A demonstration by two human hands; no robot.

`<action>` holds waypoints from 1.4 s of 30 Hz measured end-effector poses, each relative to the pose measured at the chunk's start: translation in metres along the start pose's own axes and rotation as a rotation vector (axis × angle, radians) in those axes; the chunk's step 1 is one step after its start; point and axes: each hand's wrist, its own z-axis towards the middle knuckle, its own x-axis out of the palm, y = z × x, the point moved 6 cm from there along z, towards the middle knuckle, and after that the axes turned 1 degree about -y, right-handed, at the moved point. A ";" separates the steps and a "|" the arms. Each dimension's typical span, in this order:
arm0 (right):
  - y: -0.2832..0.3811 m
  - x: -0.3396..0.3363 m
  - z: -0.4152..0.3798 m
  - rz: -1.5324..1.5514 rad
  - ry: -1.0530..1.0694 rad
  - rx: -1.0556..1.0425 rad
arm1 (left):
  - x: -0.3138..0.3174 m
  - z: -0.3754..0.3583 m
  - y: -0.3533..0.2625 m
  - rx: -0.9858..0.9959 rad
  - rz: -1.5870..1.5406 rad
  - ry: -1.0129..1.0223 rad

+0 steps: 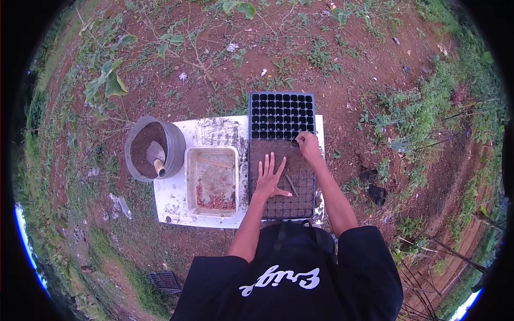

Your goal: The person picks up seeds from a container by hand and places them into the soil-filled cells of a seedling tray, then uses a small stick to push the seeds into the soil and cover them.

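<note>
The tray [282, 113] lay on the table [171, 200], partly covered with soil [264, 148]. The left hand [270, 180] spread wide over it, holding nothing, beside a stick [292, 185]; the right hand [309, 146] was curled, its hold unclear.

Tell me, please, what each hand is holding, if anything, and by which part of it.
The left hand holds nothing; it is spread over the tray. The right hand is bunched; whether it pinches anything cannot be told.

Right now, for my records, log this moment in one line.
left hand: spread over soil-filled cells; right hand: curled at seedling tray; bucket: trowel, soil
</note>
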 end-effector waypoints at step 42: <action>0.024 -0.039 -0.119 -0.004 -0.273 0.069 | 0.000 0.002 0.003 -0.013 0.029 0.143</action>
